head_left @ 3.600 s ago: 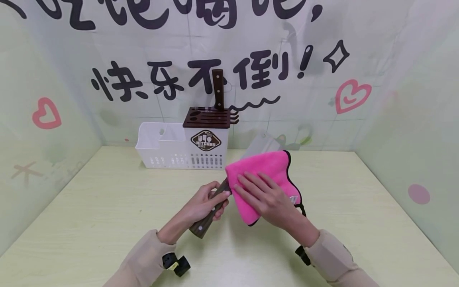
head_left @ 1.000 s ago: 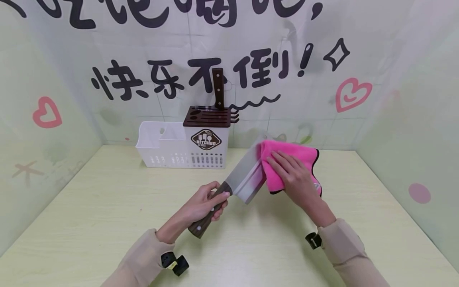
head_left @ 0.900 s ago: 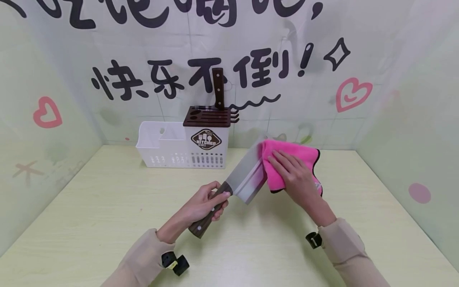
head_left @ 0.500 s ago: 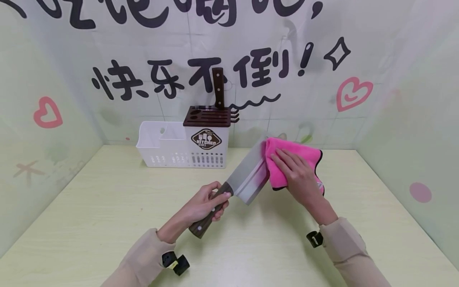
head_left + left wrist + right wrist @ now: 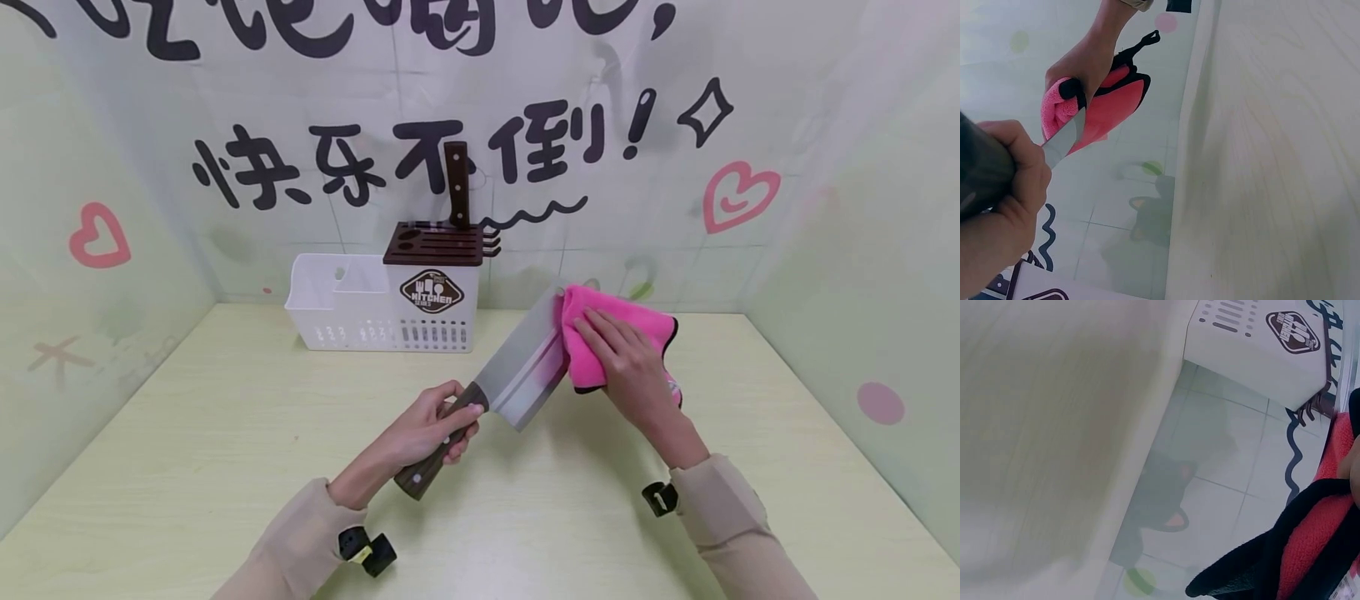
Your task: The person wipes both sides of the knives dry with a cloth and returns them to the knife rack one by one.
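My left hand (image 5: 430, 425) grips the dark wooden handle (image 5: 423, 475) of a cleaver, held in the air above the table. Its broad grey blade (image 5: 519, 358) slants up and to the right. At the blade's far end, my right hand (image 5: 628, 367) pinches a pink cloth (image 5: 626, 312) with black edging. The left wrist view shows the cloth (image 5: 1057, 109) folded round the blade's end, with the blade (image 5: 1063, 142) running into it. In the right wrist view only the cloth's black-edged folds (image 5: 1316, 547) and a bit of the hand show.
At the back of the pale table (image 5: 225, 433) stands a white knife holder (image 5: 438, 304) with a slotted brown top. A brown-handled knife (image 5: 456, 187) sticks up from it. A white basket section (image 5: 333, 312) adjoins it on the left. Printed walls (image 5: 840, 250) enclose the back and sides.
My right hand and the cloth have slid from near the handle up and right along the blade to its far end, uncovering most of the blade. My left hand has barely moved.
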The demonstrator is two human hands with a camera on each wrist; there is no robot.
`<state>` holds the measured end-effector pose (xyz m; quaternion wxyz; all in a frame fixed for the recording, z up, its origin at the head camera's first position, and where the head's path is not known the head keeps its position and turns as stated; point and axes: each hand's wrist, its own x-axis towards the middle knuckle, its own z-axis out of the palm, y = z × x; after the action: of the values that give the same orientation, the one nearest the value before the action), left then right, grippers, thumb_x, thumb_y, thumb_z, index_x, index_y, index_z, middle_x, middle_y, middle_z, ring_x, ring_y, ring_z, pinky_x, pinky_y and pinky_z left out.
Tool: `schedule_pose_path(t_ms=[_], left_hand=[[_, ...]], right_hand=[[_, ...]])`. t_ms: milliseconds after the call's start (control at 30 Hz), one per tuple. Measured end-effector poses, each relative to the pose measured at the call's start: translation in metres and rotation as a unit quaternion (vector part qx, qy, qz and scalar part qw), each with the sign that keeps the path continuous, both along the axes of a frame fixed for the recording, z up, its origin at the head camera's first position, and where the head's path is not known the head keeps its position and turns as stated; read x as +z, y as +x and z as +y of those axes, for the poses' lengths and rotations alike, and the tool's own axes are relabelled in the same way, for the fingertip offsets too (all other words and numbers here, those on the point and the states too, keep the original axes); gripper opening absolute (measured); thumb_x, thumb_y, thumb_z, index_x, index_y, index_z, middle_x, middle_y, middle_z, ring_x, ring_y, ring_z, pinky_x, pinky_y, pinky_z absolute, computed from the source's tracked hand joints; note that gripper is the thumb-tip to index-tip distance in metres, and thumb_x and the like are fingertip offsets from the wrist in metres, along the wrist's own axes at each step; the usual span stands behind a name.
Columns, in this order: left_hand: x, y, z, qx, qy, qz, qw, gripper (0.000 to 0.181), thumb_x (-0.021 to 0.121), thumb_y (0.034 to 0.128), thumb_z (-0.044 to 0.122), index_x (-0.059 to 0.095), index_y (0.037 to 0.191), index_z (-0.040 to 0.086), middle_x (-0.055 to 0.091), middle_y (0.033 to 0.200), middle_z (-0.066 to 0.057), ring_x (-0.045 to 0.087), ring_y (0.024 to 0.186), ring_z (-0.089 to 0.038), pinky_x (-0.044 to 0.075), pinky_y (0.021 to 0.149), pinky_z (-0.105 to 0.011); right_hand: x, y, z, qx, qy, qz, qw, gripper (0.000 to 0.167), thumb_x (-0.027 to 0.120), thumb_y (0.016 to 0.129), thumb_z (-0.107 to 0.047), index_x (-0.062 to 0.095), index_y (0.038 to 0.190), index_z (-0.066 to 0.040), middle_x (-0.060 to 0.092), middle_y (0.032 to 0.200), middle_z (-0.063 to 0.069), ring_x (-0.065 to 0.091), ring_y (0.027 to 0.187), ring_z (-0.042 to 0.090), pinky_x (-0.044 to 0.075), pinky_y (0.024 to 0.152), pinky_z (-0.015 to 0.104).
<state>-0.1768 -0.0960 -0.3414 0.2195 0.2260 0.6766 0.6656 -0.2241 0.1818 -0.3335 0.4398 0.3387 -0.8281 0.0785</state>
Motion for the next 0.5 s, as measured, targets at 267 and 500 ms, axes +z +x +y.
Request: schedule_pose_path(t_ms=[267, 500], left_hand=[[0.0003, 0.0004, 0.0008, -0.003, 0.000, -0.002, 1.0000, 0.019, 0.045, 0.0941, 0.014, 0.034, 0.089, 0.000, 0.049, 0.065, -0.003, 0.042, 0.043, -0.006, 0.039, 0.041, -0.019], [0.0012, 0.0006, 0.0005, -0.006, 0.000, 0.002, 1.0000, 0.020, 0.046, 0.0937, 0.015, 0.035, 0.090, -0.001, 0.049, 0.065, -0.003, 0.042, 0.044, -0.007, 0.039, 0.041, -0.019]], right_hand=[[0.0016, 0.0018, 0.0010, -0.010, 0.008, -0.001, 0.9999, 0.056, 0.075, 0.063, 0.007, 0.058, 0.116, -0.001, 0.056, 0.114, 0.021, 0.052, 0.105, 0.037, 0.044, 0.086, 0.049], [0.0027, 0.0029, -0.0013, -0.017, 0.030, 0.019, 0.9992, 0.055, 0.075, 0.063, 0.006, 0.058, 0.115, -0.002, 0.057, 0.113, 0.020, 0.052, 0.105, 0.036, 0.044, 0.086, 0.047]])
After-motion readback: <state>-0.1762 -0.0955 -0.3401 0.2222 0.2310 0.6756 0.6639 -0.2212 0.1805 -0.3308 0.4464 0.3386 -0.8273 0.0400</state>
